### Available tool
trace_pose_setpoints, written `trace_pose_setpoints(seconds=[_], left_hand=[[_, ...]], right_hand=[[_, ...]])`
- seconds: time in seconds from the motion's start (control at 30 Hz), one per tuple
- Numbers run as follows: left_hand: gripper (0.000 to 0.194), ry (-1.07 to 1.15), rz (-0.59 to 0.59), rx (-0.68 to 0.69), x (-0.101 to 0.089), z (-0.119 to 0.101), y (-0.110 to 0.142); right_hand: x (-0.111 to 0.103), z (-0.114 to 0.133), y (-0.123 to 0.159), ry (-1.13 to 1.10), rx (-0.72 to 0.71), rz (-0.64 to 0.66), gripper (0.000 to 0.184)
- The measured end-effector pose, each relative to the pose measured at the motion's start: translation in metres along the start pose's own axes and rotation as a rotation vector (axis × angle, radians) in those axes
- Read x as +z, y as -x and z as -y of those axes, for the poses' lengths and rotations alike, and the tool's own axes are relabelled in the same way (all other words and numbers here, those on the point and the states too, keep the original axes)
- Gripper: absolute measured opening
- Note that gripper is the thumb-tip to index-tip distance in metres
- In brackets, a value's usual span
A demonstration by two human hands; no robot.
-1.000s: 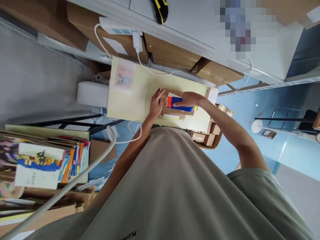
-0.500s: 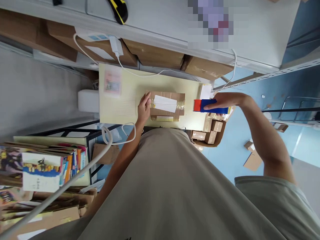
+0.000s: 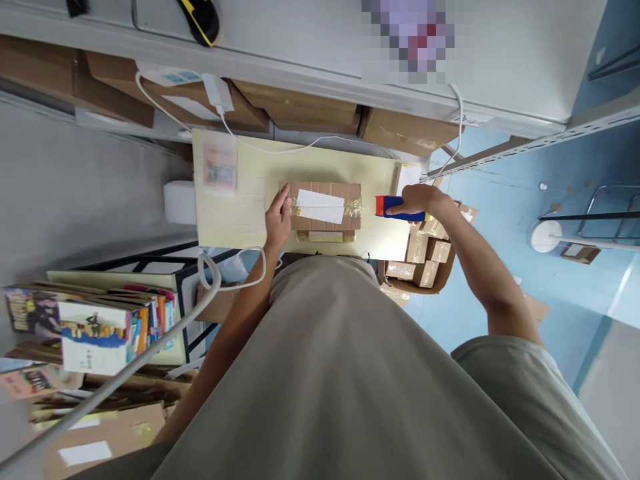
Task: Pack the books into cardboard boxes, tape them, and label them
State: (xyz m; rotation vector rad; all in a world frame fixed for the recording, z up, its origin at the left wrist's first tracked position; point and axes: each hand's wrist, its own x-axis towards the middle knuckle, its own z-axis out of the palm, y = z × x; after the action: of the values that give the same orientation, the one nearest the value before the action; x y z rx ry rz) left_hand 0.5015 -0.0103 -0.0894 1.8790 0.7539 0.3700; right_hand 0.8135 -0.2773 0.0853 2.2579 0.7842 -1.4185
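A cardboard box (image 3: 327,231) lies flat on the pale yellow tabletop, with clear tape over its ends and a white paper label (image 3: 320,206) on top. My left hand (image 3: 279,217) grips the box's left end, its fingertips on the upper corner. My right hand (image 3: 419,201) is closed around a blue tape dispenser (image 3: 395,208) with a red end. That red end points at the box's right side, a short gap away from it. A strip of tape between the two cannot be made out clearly.
An open carton (image 3: 440,283) of small taped boxes stands below the table's right end. A white cable (image 3: 300,151) runs along the back edge. A grey shelf (image 3: 300,53) overhangs, bearing a utility knife (image 3: 201,21). Books (image 3: 95,333) fill the lower left.
The view has shifted slightly. My right elbow has come inward, while the dispenser keeps about the same gap from the box. My left hand stays on the box's left end.
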Motion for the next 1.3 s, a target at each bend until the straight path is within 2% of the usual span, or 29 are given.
trace_pose_setpoints(seconds=[0.13,0.23,0.4,0.5,0.6,0.7,0.8,0.93,1.03,1.1,1.17,1.3], left_hand=[[0.088,0.020,0.002,-0.014,0.000,-0.004,0.000],[0.086,0.015,-0.005,-0.004,-0.002,-0.006,-0.002],[0.079,0.003,-0.010,0.020,-0.007,-0.006,-0.006],[0.079,0.025,0.014,0.026,-0.013,-0.003,-0.008],[0.074,0.060,0.050,0.019,-0.017,-0.004,-0.010],[0.061,0.015,-0.042,0.022,-0.021,-0.023,-0.012],[0.048,-0.067,-0.183,0.164,-0.027,-0.078,-0.013],[0.041,-0.024,-0.113,0.434,-0.032,-0.177,-0.019],[0.049,0.044,-0.079,0.555,-0.030,-0.229,-0.037],[0.055,0.085,-0.081,0.591,-0.029,-0.244,-0.054],[0.058,0.114,-0.091,0.599,-0.028,-0.246,-0.068],[0.061,0.139,-0.072,0.556,-0.028,-0.222,-0.072]], right_hand=[[0.015,0.022,-0.005,0.042,0.016,-0.105,0.059],[0.032,0.049,-0.008,0.039,0.015,-0.173,0.059],[0.065,0.090,-0.014,0.037,0.073,-0.286,0.033],[0.078,0.091,-0.006,-0.036,0.127,-0.302,0.039],[0.080,0.083,0.019,-0.146,0.200,-0.328,0.050],[0.073,0.082,0.055,-0.272,0.220,-0.419,0.053],[0.052,0.095,0.093,-0.386,0.138,-0.521,0.051],[-0.003,0.131,0.126,-0.411,-0.038,-0.715,0.050],[-0.061,0.161,0.127,-0.322,-0.136,-0.905,0.052],[-0.100,0.179,0.116,-0.252,-0.167,-1.013,0.055],[-0.134,0.193,0.096,-0.172,-0.178,-1.084,0.055],[-0.181,0.211,0.046,-0.050,-0.141,-1.108,0.052]])
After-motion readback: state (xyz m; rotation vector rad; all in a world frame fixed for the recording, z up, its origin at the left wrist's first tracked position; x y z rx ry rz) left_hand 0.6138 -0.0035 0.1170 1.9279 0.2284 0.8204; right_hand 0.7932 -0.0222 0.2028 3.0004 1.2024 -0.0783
